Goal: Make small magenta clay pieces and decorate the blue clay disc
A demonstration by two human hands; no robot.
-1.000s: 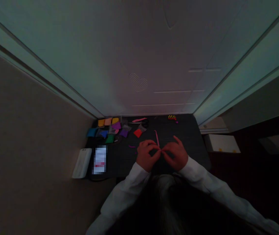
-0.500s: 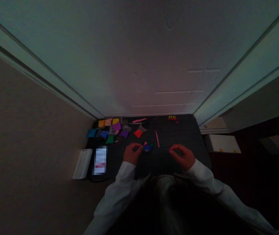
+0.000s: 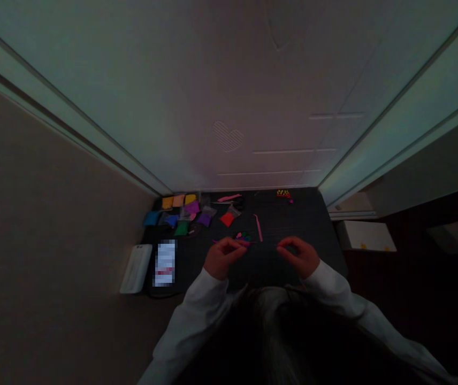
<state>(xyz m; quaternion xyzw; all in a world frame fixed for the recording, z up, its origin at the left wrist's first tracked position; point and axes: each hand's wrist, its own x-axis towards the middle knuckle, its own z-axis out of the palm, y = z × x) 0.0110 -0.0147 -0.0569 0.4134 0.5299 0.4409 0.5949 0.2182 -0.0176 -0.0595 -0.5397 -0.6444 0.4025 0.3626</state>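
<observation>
Dark tabletop (image 3: 297, 224): small clay piece (image 3: 243, 236) just beyond left fingers (image 3: 237, 244).

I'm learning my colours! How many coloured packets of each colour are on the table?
Yellow packets: 2
Peach packet: 1
Purple packets: 2
Blue packets: 2
Green packet: 1
Red packet: 1
Total: 9

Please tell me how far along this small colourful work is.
Looks done: a small blue, green and pink piece lies assembled on the black mat. In hand: the left hand pinches a thin purple strip, and the right hand's grip is unclear. Left: coloured packets lie grouped nearby.
</observation>
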